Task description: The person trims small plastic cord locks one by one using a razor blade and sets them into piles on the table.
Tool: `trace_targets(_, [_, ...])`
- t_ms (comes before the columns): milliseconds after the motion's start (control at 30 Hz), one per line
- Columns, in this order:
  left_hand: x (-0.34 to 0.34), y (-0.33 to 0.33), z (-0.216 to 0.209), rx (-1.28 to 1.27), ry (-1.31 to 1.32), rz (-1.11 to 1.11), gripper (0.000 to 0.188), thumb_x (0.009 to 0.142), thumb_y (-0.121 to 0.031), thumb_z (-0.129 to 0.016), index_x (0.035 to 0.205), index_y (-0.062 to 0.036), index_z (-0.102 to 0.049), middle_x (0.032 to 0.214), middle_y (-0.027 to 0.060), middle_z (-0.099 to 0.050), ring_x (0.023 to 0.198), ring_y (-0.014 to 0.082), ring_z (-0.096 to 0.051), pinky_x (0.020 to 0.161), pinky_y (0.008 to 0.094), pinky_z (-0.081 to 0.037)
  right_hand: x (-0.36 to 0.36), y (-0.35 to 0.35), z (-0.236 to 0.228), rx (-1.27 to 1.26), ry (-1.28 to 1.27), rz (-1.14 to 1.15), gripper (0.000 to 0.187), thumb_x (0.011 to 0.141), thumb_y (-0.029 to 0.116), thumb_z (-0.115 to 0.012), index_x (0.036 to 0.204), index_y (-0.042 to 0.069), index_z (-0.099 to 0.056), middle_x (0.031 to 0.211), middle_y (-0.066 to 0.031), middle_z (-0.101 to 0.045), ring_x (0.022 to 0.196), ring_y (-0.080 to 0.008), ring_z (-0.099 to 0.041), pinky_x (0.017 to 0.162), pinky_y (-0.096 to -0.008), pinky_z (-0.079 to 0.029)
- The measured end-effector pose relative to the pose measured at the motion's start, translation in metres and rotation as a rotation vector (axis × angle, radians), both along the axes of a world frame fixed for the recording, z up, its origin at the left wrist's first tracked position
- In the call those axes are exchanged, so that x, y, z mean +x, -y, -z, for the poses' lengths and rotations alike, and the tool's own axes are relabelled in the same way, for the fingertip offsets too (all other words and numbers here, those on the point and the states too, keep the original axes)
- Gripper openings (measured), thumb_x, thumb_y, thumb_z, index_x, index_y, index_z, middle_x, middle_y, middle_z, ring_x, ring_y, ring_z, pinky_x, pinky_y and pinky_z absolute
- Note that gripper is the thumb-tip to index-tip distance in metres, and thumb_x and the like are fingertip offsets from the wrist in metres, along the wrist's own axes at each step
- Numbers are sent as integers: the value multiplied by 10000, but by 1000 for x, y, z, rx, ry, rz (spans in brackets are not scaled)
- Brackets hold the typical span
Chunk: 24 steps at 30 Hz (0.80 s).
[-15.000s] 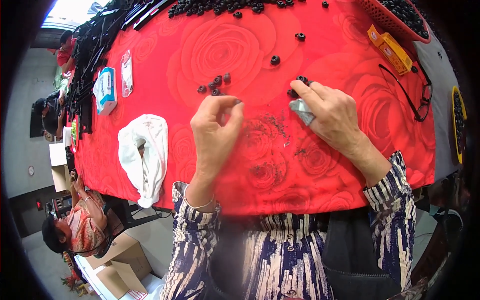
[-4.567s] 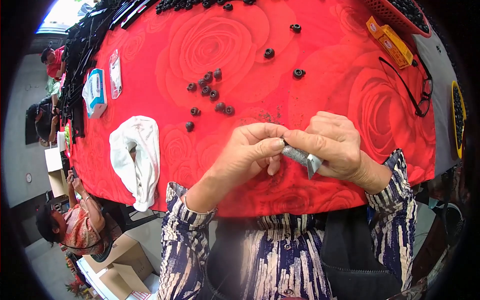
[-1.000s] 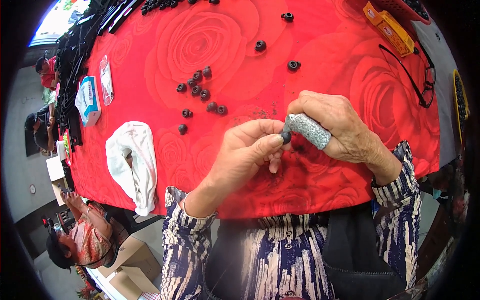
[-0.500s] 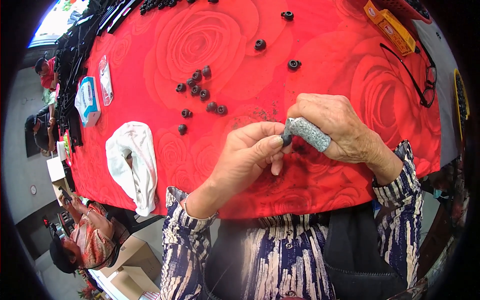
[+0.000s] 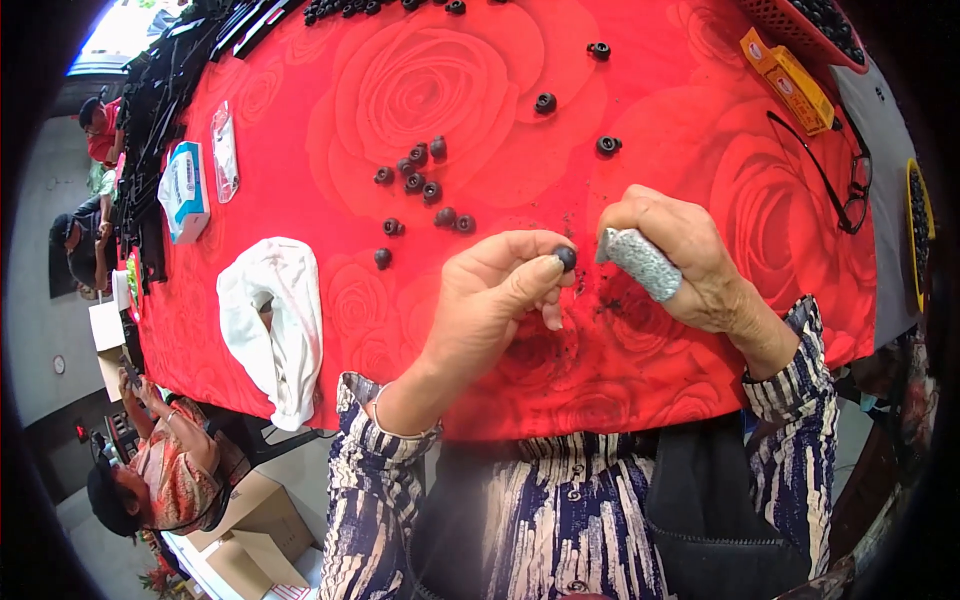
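Note:
Between the thumb and forefinger of my left hand (image 5: 485, 295) is a small round black part (image 5: 567, 259), pinched over the table. My right hand (image 5: 690, 250) is closed just to its right, a short gap away. A grey speckled wrap (image 5: 645, 266) lies along its thumb side. At the wrap's tip a small dark blade-like piece (image 5: 603, 246) sticks out, held against the curled forefinger; most of it is hidden. Dark crumbs (image 5: 612, 305) are scattered on the red cloth below my hands. Beyond my left hand several similar black parts (image 5: 414, 183) lie in a loose group.
A red rose-patterned cloth (image 5: 420, 80) covers the table. At left lie a white cloth (image 5: 240, 330) and a tissue pack (image 5: 185, 195). Eyeglasses (image 5: 850, 205), a yellow box (image 5: 790, 80) and a red basket (image 5: 800, 30) are at right. Other people (image 5: 180, 465) sit at left.
My right hand has drawn away to the right, so the blade-like piece no longer touches the black part. My left hand still pinches that part, now turned with its rounded side showing.

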<state>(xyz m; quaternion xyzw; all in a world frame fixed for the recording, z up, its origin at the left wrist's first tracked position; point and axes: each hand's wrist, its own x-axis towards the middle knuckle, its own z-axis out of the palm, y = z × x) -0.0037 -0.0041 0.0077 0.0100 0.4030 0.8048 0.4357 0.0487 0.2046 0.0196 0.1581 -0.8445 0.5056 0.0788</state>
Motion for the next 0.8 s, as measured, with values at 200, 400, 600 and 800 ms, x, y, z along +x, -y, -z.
trace_targets(200, [1, -3, -2, -40, -30, 62, 252, 892, -100, -611, 1081, 64, -584, 872, 98, -639, 687, 110, -592, 581, 245, -522, -1, 1, 3, 79, -15, 34, 160, 889, 169, -554, 926, 14, -549, 742, -117, -530, 646, -280, -557, 578, -351, -428])
trace_targets(400, [4, -6, -1, -69, -45, 78, 255, 892, -98, -612, 1089, 62, -581, 874, 99, -642, 707, 110, -595, 582, 247, -523, -1, 1, 2, 108, -15, 8, 162, 894, 174, -542, 920, 15, -553, 743, -116, -541, 664, -291, -572, 582, -367, -439])
trace_targets(600, [5, -4, 0, -76, -61, 78, 249, 896, -90, -604, 1093, 60, -580, 874, 101, -647, 711, 115, -601, 582, 249, -523, 1, 2, 4, 92, 5, 27, 161, 890, 171, -548, 919, 13, -558, 739, -117, -547, 672, -297, -578, 586, -372, -448])
trace_targets(800, [5, -4, 0, -81, -74, 91, 254, 899, -92, -601, 1101, 60, -577, 877, 101, -648, 710, 116, -603, 582, 251, -522, 0, 1, 4, 102, -9, 11, 172, 876, 185, -565, 912, 16, -559, 738, -120, -543, 675, -304, -577, 586, -373, -448])
